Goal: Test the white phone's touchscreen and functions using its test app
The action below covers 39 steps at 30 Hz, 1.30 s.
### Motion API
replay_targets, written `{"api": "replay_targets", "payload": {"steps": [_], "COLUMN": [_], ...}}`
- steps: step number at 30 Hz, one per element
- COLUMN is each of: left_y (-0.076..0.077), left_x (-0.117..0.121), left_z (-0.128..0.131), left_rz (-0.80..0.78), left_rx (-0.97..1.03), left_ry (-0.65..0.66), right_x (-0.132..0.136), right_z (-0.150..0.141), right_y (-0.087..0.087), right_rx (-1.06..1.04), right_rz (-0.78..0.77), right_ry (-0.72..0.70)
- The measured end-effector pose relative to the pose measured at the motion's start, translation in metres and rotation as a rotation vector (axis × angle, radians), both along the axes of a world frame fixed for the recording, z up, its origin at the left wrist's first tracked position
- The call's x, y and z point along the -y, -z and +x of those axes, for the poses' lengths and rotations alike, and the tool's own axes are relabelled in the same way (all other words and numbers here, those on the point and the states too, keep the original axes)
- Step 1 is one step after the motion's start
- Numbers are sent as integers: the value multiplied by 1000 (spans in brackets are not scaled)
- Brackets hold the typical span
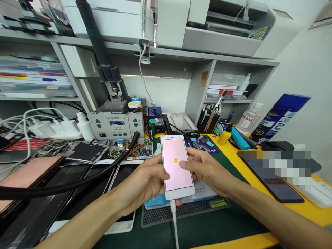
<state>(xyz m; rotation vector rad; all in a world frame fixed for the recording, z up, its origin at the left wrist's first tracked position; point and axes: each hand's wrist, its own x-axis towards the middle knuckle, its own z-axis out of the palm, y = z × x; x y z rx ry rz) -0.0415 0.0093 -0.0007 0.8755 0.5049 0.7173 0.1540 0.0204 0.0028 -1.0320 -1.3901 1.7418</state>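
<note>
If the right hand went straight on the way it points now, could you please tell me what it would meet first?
Most likely the white phone: the right hand is right at its edge, thumb over the lit screen. Whether the thumb touches is unclear.

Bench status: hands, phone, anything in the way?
Left hand and right hand holding white phone. Screen lit pink. Cable at phone's bottom edge. Thumbs over parts of screen.

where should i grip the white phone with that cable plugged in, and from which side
Likely by its long edges, from left and right: the white phone is a thin slab, screen facing up, so that leaves most of its front clear. Avoid the bottom end, where the white cable plugs in. The left hand and right hand hold it at those sides.
</note>
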Motion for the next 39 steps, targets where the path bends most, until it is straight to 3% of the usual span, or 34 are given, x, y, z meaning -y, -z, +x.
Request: {"api": "replay_targets", "payload": {"steps": [7, 14, 19, 23, 27, 30, 31, 33, 39], "left_y": [0, 0, 0, -1, -1, -1, -1, 0, 4], "left_x": [2, 3, 1, 1, 3, 3, 3, 3, 3], "left_z": [0, 0, 0, 1, 2, 2, 1, 1, 1], "left_rz": [12, -1, -39, -32, -5, 8, 10, 16, 25], "left_rx": [-36, -14, 68, 87, 90, 90, 86, 86, 109], "left_ry": [11, 20, -29, -60, -72, -72, -70, -63, -64], "right_x": [0, 0, -3, -8, 6, 24, 29, 35, 36], "right_z": [-1, 1, 3, 8, 10, 7, 6, 3, 3], "right_y": [0, -2, -2, 6, 15, 20, 21, 23, 21], "right_rx": [27, -54, -73, -50, -16, 15, 107, 229, 376], "right_rz": [-5, 2, 89, 333, 770, 1067, 1260, 1464, 1545], "right_ry": [49, 10, 49, 250, 509, 486, 445, 359, 284]}}
